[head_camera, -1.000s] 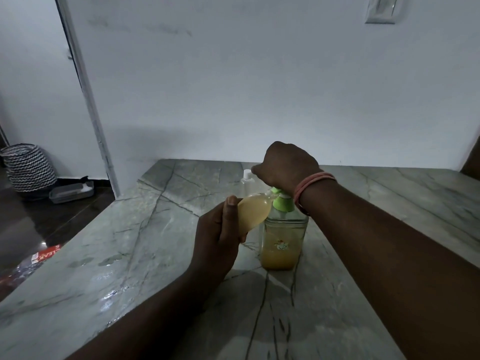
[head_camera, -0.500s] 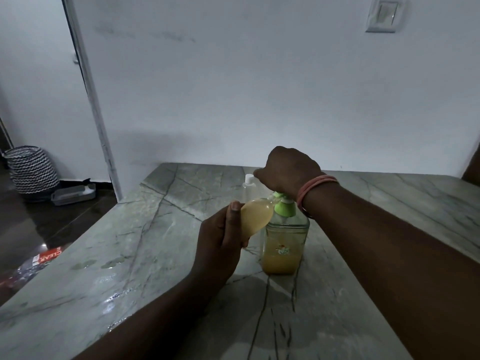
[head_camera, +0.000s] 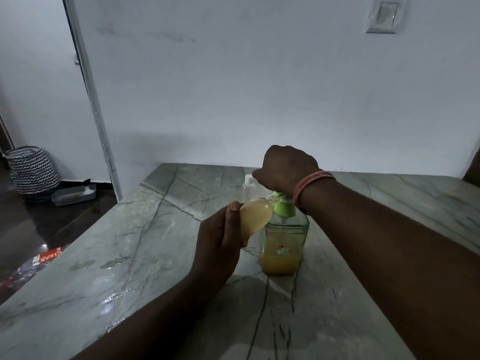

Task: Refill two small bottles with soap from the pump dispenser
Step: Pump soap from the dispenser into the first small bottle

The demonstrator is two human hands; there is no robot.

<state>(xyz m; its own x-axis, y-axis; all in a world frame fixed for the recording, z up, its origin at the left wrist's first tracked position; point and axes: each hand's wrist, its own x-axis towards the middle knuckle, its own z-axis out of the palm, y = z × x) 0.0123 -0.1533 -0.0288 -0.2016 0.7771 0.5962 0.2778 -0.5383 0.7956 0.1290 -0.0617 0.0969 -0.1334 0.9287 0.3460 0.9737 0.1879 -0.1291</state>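
Observation:
A clear square pump dispenser (head_camera: 283, 245) with a green collar stands on the marble table (head_camera: 130, 268), half full of orange soap. My right hand (head_camera: 285, 170) sits on top of its pump head, fingers curled over it. My left hand (head_camera: 220, 237) grips a small bottle (head_camera: 255, 216) filled with orange soap, tilted with its mouth up against the pump's spout. A second small clear bottle (head_camera: 249, 187) with a white cap stands upright just behind, partly hidden by my right hand.
A white wall rises behind the table's far edge, with a switch plate (head_camera: 384, 18) high up. On the floor to the left are a zigzag-patterned basket (head_camera: 32, 170), a grey tray (head_camera: 74, 194) and a red packet (head_camera: 48, 257). Wet patches glisten on the table's left side.
Both hands and the bottles stay in nearly the same pose. The view has shifted slightly; my right hand still sits on the pump head.

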